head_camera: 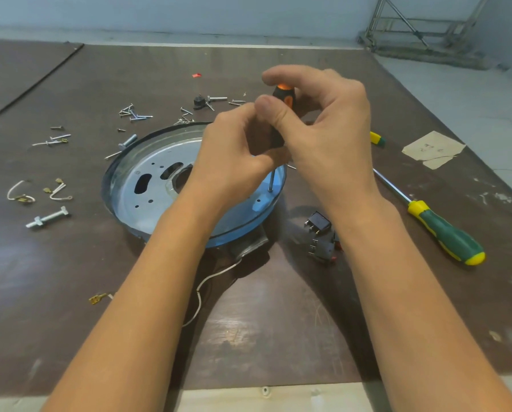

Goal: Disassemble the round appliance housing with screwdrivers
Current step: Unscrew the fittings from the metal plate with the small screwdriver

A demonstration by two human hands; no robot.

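Note:
The round appliance housing (147,185), a silver metal disc with holes and a blue rim, lies flat on the brown table. A screwdriver with an orange-and-black handle (283,98) stands upright over the housing's right side, its shaft tip (270,188) touching the metal plate. My right hand (320,126) grips the top of the handle with thumb and fingers curled round it. Lower down, my left hand (234,156) wraps the same handle. My hands hide the middle of the handle and the housing's centre.
A green-and-yellow screwdriver (444,233) lies right of my right arm; another's yellow end (378,138) shows behind my right hand. A black switch part (320,233) sits by the housing. Loose screws (136,114), bolts (48,217) and wire pieces (20,193) are scattered left and behind. Paper scraps (433,147) lie far right.

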